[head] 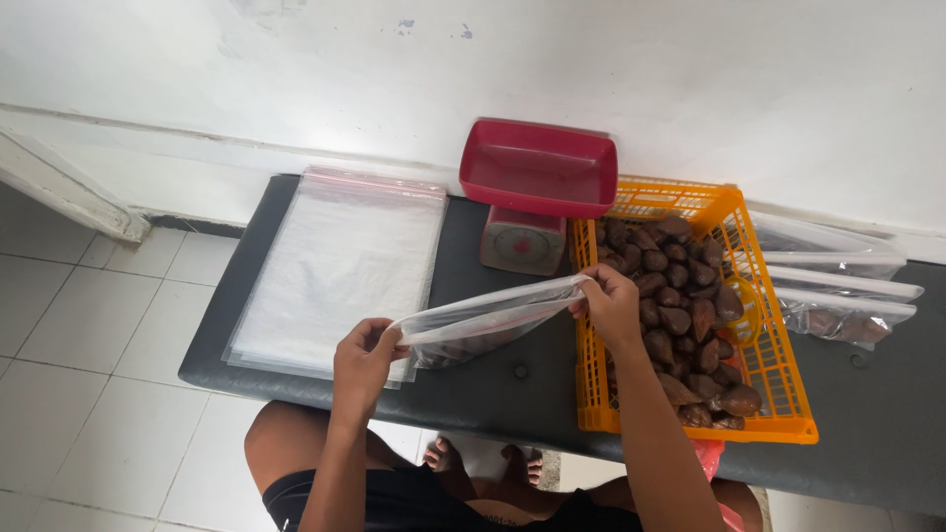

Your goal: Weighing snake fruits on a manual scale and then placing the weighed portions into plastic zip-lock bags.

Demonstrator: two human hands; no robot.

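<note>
Just left of the orange basket (778, 379) of brown fruit, the left hand (363, 357) and right hand (608, 300) each pinch one end of a partly filled clear bag (488, 320), stretched between them above the dark bench (493, 389).

Small home-based fruit-packing spot, not factory; landmark: red kitchen scale (532, 197) with red tray on top, standing on dark padded bench (493, 379) against white painted wall (690, 79); right of scale, orange plastic crate (759, 325) of brown scaly fruit; left of scale, stack of clear zip bags (340, 271); further right past crate, filled bags (847, 296); below bench, white tiled floor (89, 355); person seated low, barefoot, at bench; scuffed wall, domestic look.
</note>
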